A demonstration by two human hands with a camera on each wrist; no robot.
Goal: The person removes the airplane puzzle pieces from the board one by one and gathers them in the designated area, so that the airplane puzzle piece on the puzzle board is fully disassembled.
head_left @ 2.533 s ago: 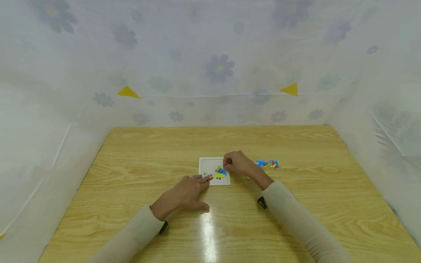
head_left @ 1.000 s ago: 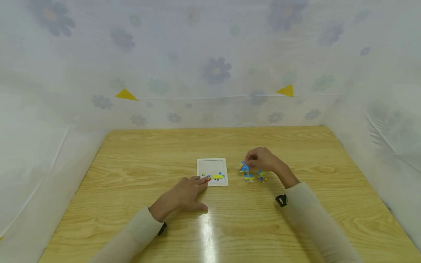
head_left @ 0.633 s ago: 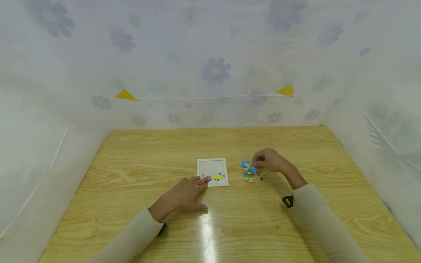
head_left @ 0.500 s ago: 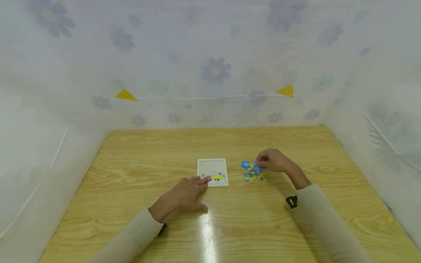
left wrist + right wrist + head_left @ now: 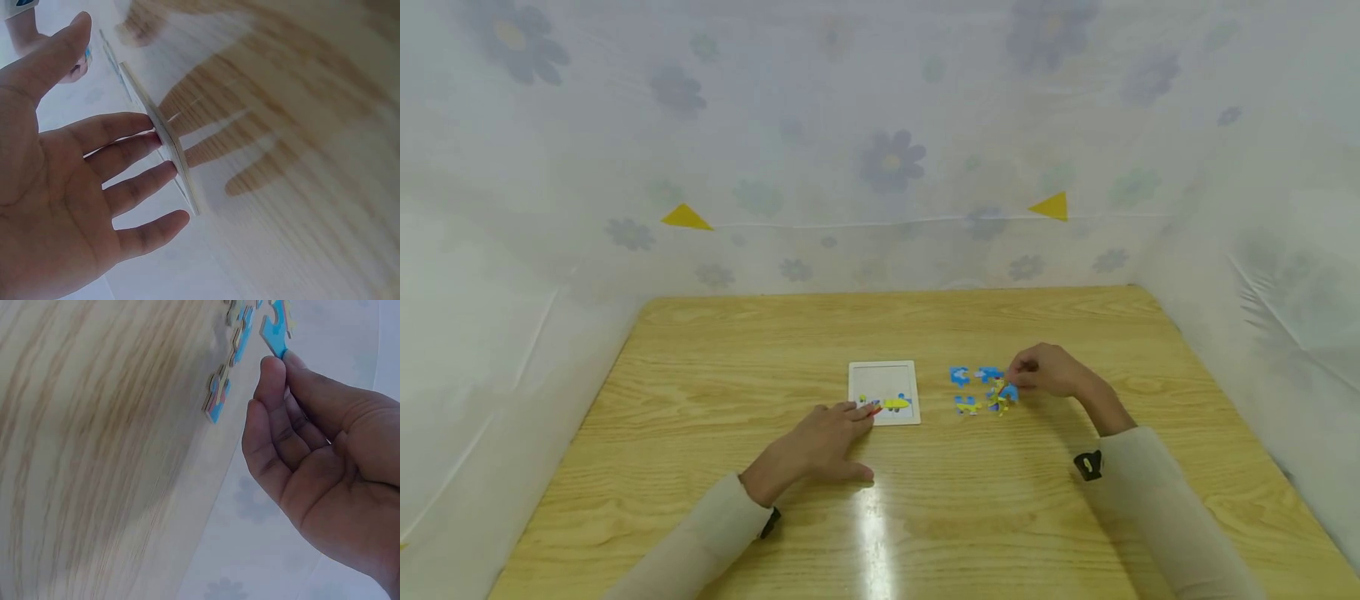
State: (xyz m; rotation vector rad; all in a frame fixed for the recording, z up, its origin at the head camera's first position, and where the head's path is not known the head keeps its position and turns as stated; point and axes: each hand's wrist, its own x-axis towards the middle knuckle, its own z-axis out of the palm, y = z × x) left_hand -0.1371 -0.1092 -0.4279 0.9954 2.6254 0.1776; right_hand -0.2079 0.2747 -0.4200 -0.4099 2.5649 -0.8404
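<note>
Puzzle piece (image 5: 272, 337), jutting from right grip (image 5: 328, 456)

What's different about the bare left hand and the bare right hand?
The bare left hand has its fingers stretched out, while the bare right hand has its fingers bent. The left hand touches the white square puzzle tray; the right hand pinches a mostly blue jigsaw piece. Both come out of long cream sleeves.
</note>
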